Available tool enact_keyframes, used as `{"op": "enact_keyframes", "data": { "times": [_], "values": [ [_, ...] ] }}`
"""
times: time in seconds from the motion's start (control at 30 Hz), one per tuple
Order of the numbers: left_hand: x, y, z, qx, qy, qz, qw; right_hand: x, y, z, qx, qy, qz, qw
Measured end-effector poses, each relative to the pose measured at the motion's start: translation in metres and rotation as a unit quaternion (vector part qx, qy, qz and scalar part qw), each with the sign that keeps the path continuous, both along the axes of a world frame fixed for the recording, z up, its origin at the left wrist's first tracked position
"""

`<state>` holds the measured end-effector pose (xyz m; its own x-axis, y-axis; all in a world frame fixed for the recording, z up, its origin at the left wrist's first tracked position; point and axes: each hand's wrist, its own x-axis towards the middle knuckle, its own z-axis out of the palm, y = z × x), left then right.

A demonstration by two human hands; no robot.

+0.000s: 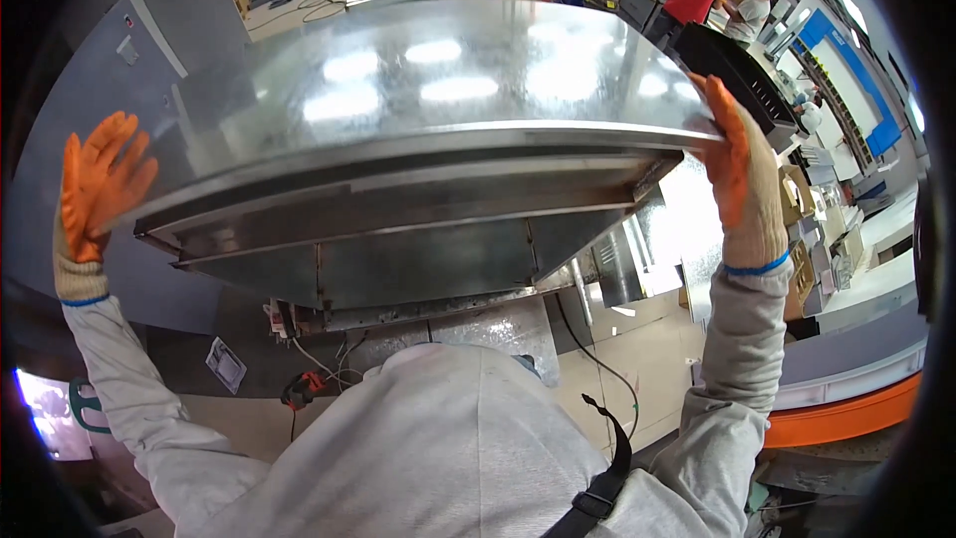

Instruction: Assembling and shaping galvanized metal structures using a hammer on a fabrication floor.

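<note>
Gloved hands, left hand (pixel 100 184) and right hand (pixel 742 164), clasp the ends of a galvanized duct (pixel 428 139) hiding the floor.

Light grey hooded sweatshirt, orange-palmed knit gloves on left hand (pixel 98 189) and right hand (pixel 745 174), blue-edged cuffs, black shoulder strap (pixel 603 483)

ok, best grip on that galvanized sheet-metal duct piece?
By its two opposite side edges, one hand from each side, as the left hand and right hand do now. The sheet-metal duct piece is wide and flat-topped; the folded rim probably gives purchase.
</note>
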<state>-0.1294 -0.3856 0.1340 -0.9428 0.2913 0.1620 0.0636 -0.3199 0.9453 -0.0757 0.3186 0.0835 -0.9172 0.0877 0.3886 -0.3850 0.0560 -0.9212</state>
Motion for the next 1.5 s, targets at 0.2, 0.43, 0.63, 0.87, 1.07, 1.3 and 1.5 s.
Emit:
{"op": "enact_keyframes", "data": {
  "times": [0.2, 0.43, 0.63, 0.87, 1.07, 1.3, 1.5],
  "values": [
    [0.009, -0.001, -0.027, 0.038, 0.018, 0.011, 0.999, 0.009, -0.030, 0.002, 0.021, -0.043, -0.078, 0.996],
    [0.026, 0.025, -0.010, -0.012, -0.057, 0.131, 0.990, 0.014, -0.037, 0.006, 0.146, -0.018, -0.142, 0.979],
    [0.003, -0.008, -0.041, -0.154, 0.107, 0.144, 0.972, 0.022, -0.084, 0.038, 0.080, 0.011, -0.025, 0.996],
    [0.029, 0.027, -0.009, -0.107, -0.055, 0.289, 0.950, 0.020, -0.088, 0.027, 0.112, 0.126, -0.119, 0.979],
    [0.015, -0.073, -0.017, -0.221, 0.244, 0.477, 0.815, 0.011, -0.028, -0.027, 0.029, 0.075, -0.104, 0.991],
    [-0.077, -0.056, -0.128, -0.088, -0.012, 0.172, 0.981, 0.006, 0.001, -0.138, -0.074, 0.034, -0.088, 0.993],
    [-0.046, -0.009, -0.099, -0.091, 0.164, 0.103, 0.977, -0.007, -0.077, -0.111, -0.146, 0.123, -0.207, 0.960]
  ]
}}
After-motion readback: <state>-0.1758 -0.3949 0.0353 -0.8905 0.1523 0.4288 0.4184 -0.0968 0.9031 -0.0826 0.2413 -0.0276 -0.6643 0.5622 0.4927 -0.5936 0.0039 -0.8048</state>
